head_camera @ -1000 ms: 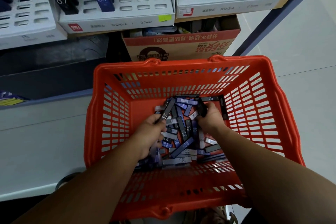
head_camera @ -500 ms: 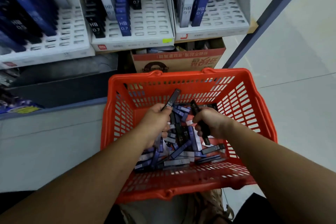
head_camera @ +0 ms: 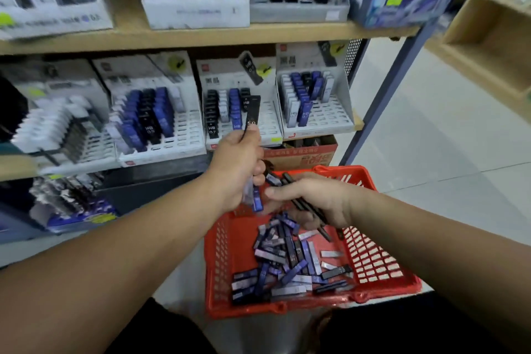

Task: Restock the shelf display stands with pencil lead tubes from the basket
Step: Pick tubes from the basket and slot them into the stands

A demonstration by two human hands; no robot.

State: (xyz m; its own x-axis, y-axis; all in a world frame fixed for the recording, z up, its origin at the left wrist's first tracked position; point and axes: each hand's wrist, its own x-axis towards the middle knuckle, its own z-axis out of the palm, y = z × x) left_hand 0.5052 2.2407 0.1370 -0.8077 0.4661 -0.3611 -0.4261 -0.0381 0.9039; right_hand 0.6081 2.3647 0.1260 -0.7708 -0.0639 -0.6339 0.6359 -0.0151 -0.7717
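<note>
The aisle floor (head_camera: pixel 431 138) is pale, glossy tile with thin seams. It runs off to the right past a blue-grey metal upright (head_camera: pixel 382 95) that carries the wooden shelf boards (head_camera: pixel 201 34). Further right stands a second light wooden shelving unit (head_camera: pixel 488 46). The top board holds boxed stationery, too blurred for me to read.

On the lower board sits a row of white slotted plastic display stands (head_camera: pixel 327 119). Each is part-filled with upright blue, black and white tubes near its back, with bare slots towards the front. A brown cardboard box with red print (head_camera: pixel 304 156) is tucked under that board. Just in front of it is the red perforated plastic basket (head_camera: pixel 221 250); what it rests on I cannot see. A loose heap of blue, black and silver pencil lead tubes (head_camera: pixel 284 261) covers its bottom.

The left hand (head_camera: pixel 235 169) is raised above the basket's far rim, in front of the stand second from the right. It pinches a long black pencil lead tube (head_camera: pixel 253 115) upright between thumb and fingers, with a blue tube (head_camera: pixel 257 198) clutched lower in the same fist. The right hand (head_camera: pixel 316 198) hovers over the basket beside it, fingers curled round a few black tubes (head_camera: pixel 304 204) that slant down towards the heap.
</note>
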